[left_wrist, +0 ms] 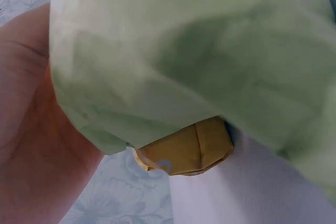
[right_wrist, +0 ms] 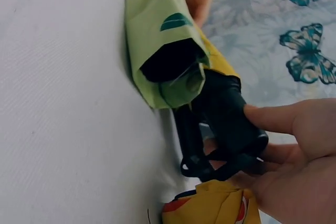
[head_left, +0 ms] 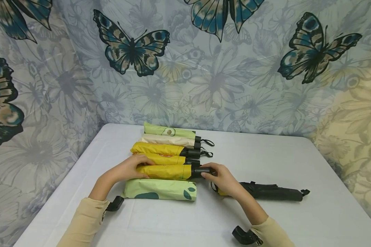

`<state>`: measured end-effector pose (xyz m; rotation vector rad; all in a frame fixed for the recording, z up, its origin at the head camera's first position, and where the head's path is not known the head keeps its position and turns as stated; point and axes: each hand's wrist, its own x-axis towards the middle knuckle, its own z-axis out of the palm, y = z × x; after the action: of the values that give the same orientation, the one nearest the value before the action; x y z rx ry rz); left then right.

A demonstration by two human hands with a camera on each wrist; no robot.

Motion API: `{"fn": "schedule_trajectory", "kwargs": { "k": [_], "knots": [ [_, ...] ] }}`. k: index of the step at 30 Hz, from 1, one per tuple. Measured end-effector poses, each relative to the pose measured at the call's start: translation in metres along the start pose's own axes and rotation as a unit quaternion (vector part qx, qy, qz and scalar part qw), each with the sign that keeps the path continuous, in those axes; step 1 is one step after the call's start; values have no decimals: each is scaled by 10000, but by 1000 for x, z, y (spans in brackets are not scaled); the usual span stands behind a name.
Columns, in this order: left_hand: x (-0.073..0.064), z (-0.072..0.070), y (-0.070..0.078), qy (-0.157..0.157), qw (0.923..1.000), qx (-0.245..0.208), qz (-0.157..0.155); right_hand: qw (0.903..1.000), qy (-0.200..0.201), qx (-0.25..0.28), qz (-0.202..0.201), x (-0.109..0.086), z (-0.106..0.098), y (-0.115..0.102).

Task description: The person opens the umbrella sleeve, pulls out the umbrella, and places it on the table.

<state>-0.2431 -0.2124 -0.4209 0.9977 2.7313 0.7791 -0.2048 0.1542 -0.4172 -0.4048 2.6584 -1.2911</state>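
A yellow folding umbrella with a black handle lies crosswise between my hands. My left hand grips its left end, thumb on the near side; in the left wrist view a green fabric cover hides those fingers. My right hand pinches the handle between thumb and fingers, and a dark strap hangs by it in the right wrist view. Just in front lies the light green cover with dark leaf prints, its right end an open, dark hollow.
Behind are two more yellow umbrellas, a cream umbrella and a green one with an avocado print, side by side. A slim black umbrella lies to the right, near my right wrist. The white table meets butterfly-patterned fabric walls.
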Motion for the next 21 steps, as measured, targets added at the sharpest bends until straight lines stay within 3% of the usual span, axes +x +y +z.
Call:
{"fn": "schedule_trajectory", "kwargs": {
  "k": [9,21],
  "knots": [
    [0,-1,0,-14,10000,-80,-50,9948,12,703,738,-5,-10,0],
    [-1,0,-1,-19,10000,-56,20,9851,11,1275,1156,-12,-23,9]
  ]
}}
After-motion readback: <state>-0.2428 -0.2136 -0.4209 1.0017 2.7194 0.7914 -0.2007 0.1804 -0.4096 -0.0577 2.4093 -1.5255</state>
